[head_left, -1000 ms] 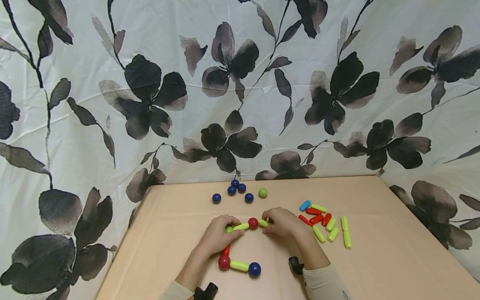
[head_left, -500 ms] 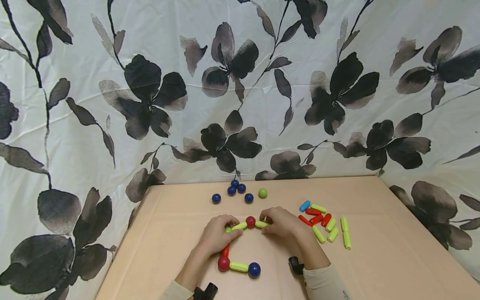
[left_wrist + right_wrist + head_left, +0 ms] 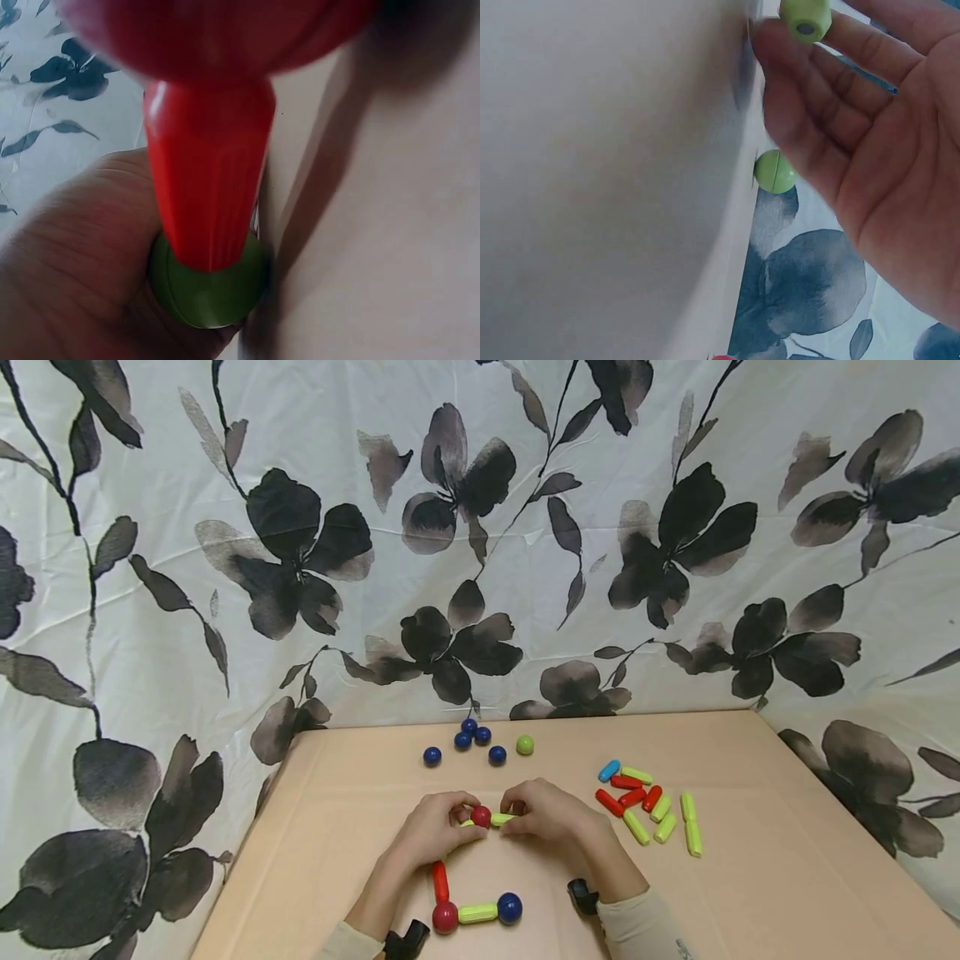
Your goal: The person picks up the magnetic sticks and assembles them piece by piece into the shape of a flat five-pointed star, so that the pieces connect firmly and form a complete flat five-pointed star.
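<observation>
In the head view my left hand (image 3: pixel 435 827) grips a green ball (image 3: pixel 206 300), which shows only in the left wrist view. From that ball a red rod (image 3: pixel 440 882) runs to a red ball (image 3: pixel 445 917), then a yellow-green rod (image 3: pixel 477 913) and a blue ball (image 3: pixel 510 907). By my left fingertips is another red ball (image 3: pixel 481 816), with a bit of yellow-green rod (image 3: pixel 467 823) beside it, mostly hidden. My right hand (image 3: pixel 551 814) pinches a further yellow-green rod (image 3: pixel 500 819) that reaches this ball; its free end (image 3: pixel 805 22) shows a grey tip.
Several blue balls (image 3: pixel 483 736) and a green ball (image 3: pixel 525 745) lie toward the table's far edge. Right of my hands is a loose group of yellow-green rods (image 3: pixel 664 828), red rods (image 3: pixel 627 782) and a blue rod (image 3: pixel 609 771). Floral cloth (image 3: pixel 570 593) hangs behind the table (image 3: pixel 360 777).
My right hand has moved left, and the red ball with its rod has come close to my left fingertips. The near red ball and red rod have shifted toward me.
</observation>
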Tool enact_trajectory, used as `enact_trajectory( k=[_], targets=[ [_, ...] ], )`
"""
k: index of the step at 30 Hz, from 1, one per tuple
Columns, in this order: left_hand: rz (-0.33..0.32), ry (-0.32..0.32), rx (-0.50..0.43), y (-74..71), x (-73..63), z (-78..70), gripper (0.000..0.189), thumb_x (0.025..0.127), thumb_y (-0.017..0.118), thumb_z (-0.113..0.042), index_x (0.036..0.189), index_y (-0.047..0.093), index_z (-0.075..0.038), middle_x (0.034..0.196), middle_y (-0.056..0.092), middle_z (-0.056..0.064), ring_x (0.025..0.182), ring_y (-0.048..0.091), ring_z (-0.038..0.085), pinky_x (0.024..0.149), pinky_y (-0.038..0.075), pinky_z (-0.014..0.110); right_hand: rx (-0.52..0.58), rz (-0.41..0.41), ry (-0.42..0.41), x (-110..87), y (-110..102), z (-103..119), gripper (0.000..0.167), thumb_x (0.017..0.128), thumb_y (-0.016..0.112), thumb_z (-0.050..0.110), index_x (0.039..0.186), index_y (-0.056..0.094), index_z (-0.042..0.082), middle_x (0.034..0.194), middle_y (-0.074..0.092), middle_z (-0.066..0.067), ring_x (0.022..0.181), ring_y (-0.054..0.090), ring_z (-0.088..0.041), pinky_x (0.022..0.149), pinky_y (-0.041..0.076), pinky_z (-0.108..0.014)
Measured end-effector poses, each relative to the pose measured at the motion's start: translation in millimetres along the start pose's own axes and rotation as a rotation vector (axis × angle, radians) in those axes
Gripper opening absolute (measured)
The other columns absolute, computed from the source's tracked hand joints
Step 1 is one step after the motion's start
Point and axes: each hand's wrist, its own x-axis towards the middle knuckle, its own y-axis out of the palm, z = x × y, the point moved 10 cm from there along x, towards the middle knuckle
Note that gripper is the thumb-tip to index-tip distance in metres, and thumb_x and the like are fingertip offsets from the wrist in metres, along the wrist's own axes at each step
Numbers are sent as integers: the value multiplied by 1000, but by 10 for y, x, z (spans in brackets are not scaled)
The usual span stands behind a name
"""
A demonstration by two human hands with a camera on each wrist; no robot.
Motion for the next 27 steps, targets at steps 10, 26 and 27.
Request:
enact_trajectory(
  k=[10,26,27],
  targets=[
    [-7,11,-40,-5,38,8,33,86,86,-37,113,75,-21,79,62,-7,71,56,10,63,44,22,-231,-358,40,179,-418,-10,42,101,66,14,143,62,19,146,56,-4,134,58,-29,107,51,-53],
    [-7,7,-44,-2,13,7,33,86,86,-36,113,75,-20,79,62,-7,68,55,10,60,43,22,-383,-165,51,438,-278,-19,19,98,71,15,117,72,13,102,59,-4,86,57,-20,82,55,-43],
    [-5,4,-45,1,8,15,33,86,85,-36,114,75,-20,79,62,-7,68,55,10,60,42,22,-345,-140,54,401,-261,-46,18,98,72,16,116,72,12,102,61,-4,86,58,-20,84,55,-43]
  ],
)
